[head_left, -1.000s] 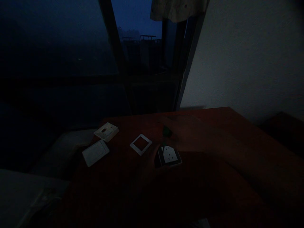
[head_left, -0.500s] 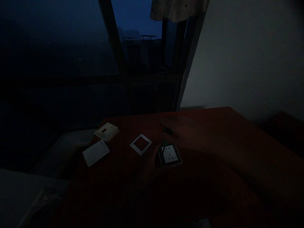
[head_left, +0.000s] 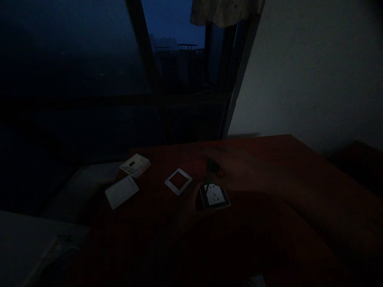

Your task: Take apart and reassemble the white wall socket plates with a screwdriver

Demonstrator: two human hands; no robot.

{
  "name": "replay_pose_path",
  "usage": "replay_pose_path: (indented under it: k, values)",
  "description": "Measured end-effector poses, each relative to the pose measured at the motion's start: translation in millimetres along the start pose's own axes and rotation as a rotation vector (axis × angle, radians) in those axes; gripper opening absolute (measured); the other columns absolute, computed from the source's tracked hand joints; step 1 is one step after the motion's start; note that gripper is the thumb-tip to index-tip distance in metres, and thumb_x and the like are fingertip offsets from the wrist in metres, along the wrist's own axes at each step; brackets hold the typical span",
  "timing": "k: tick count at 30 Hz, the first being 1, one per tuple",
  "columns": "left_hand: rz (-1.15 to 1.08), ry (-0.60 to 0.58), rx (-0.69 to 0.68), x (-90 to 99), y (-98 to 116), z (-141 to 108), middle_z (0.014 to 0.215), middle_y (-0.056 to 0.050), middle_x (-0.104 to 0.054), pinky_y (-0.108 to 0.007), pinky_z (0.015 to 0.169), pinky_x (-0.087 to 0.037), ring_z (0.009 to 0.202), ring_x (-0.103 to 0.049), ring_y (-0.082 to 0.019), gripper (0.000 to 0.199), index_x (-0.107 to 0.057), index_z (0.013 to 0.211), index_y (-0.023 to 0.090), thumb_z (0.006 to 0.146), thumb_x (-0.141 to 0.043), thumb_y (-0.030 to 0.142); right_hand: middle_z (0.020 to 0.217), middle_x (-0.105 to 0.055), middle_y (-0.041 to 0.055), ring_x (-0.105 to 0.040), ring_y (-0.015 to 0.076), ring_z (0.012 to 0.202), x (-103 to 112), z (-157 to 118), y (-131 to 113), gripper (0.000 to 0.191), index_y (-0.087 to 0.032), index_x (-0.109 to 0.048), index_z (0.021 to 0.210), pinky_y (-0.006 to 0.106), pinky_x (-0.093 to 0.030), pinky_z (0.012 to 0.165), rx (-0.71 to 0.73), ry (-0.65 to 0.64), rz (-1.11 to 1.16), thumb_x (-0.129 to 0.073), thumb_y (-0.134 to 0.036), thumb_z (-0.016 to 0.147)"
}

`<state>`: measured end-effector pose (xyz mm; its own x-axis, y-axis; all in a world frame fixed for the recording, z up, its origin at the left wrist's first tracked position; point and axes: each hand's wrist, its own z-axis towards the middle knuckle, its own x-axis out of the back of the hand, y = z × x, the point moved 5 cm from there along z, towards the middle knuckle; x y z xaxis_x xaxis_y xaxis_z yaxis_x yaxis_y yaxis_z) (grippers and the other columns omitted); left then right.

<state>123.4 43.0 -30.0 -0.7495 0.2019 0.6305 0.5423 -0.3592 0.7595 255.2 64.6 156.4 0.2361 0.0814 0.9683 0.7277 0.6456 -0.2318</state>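
Observation:
In the dim light my left hand (head_left: 191,203) is closed around the side of a wall socket (head_left: 214,194), which has a white face with slots and a dark surround. Above it, my right hand (head_left: 236,165) grips what looks like a green-handled screwdriver (head_left: 212,166). The tool slants down toward the socket's upper left corner; whether its tip touches is too dark to tell. A white square frame (head_left: 170,185) lies on the table just left of my left hand.
On the red-brown table (head_left: 263,145), a white box-like piece (head_left: 136,164) and a flat white plate (head_left: 122,192) lie at the left edge. A window (head_left: 185,63) stands behind, and a pale wall (head_left: 302,75) rises at the right.
My right hand has turned slightly and the green handle now stands more upright above the socket. My left hand and the socket stay nearly in place.

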Motion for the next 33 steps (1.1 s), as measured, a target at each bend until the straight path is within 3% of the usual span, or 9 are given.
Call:
replay_pose_path:
  k: [3,8,14,19,23,26,28,33]
  values:
    - [-0.008,0.010,-0.015,1.8,3.8,0.2,0.147,-0.010,-0.039,-0.049,0.108,-0.034,0.133,-0.038,-0.032,0.084,-0.031,0.142,0.027,0.072,-0.074,0.048,0.109,-0.068,0.0091,-0.065,0.0201,0.086,1.9,-2.2,-2.0,0.048,-0.019,-0.045,0.130,0.027,-0.042,0.066,0.012,0.022,0.013,-0.057,-0.029,0.084]
    - [0.010,0.007,0.027,-0.6,-1.6,0.2,0.144,-0.011,-0.042,-0.051,0.105,-0.036,0.130,-0.042,-0.034,0.084,-0.036,0.140,0.026,0.069,-0.076,0.049,0.092,-0.070,0.0110,-0.066,0.0246,0.077,2.4,0.1,3.1,0.036,-0.017,-0.054,0.117,0.029,-0.038,0.057,-0.123,0.057,-0.214,-0.045,-0.040,0.091]
    - [0.003,0.002,-0.002,-2.0,-3.1,-0.6,0.146,-0.012,-0.040,-0.050,0.106,-0.035,0.132,-0.040,-0.033,0.084,-0.033,0.142,0.025,0.072,-0.074,0.048,0.107,-0.067,0.0067,-0.064,0.0185,0.086,0.6,-1.3,3.6,0.040,-0.020,-0.051,0.120,0.025,-0.041,0.063,0.025,0.017,0.050,-0.058,-0.024,0.081]
    - [0.005,0.007,0.009,-0.7,-1.4,-0.1,0.145,-0.011,-0.041,-0.049,0.106,-0.036,0.131,-0.041,-0.033,0.086,-0.033,0.141,0.026,0.070,-0.076,0.049,0.098,-0.069,0.0096,-0.064,0.0218,0.082,2.6,-0.8,5.3,0.031,-0.017,-0.056,0.115,0.028,-0.040,0.063,-0.060,0.068,-0.082,-0.049,-0.035,0.090]
    - [-0.020,-0.001,0.010,-0.6,-0.8,0.2,0.143,-0.012,-0.044,-0.050,0.104,-0.038,0.128,-0.043,-0.033,0.082,-0.036,0.140,0.025,0.071,-0.075,0.047,0.098,-0.068,0.0088,-0.063,0.0195,0.084,0.7,0.1,5.4,0.024,-0.017,-0.058,0.108,0.027,-0.041,0.066,-0.048,0.066,-0.003,-0.053,-0.025,0.086]
    - [-0.014,0.000,0.004,-0.7,-0.8,-0.1,0.143,-0.012,-0.043,-0.051,0.104,-0.037,0.128,-0.043,-0.034,0.084,-0.034,0.141,0.025,0.071,-0.075,0.046,0.106,-0.066,0.0083,-0.062,0.0174,0.084,2.0,-1.7,2.5,0.037,-0.017,-0.054,0.114,0.025,-0.041,0.067,0.004,0.069,0.079,-0.058,-0.017,0.078]
    - [-0.009,0.007,0.002,-0.6,-1.2,-0.3,0.144,-0.011,-0.042,-0.051,0.105,-0.037,0.129,-0.042,-0.034,0.084,-0.033,0.141,0.026,0.071,-0.075,0.046,0.107,-0.065,0.0092,-0.061,0.0179,0.083,2.8,-2.5,1.5,0.038,-0.016,-0.053,0.115,0.026,-0.041,0.065,0.001,0.064,0.079,-0.059,-0.020,0.078]
    - [-0.005,-0.007,0.008,-1.4,-2.4,-0.5,0.145,-0.012,-0.041,-0.053,0.105,-0.035,0.130,-0.041,-0.034,0.084,-0.033,0.140,0.027,0.071,-0.076,0.047,0.091,-0.068,0.0083,-0.062,0.0193,0.078,0.6,-0.6,4.8,0.023,-0.016,-0.058,0.104,0.028,-0.039,0.064,-0.036,0.049,0.020,-0.050,-0.031,0.089]
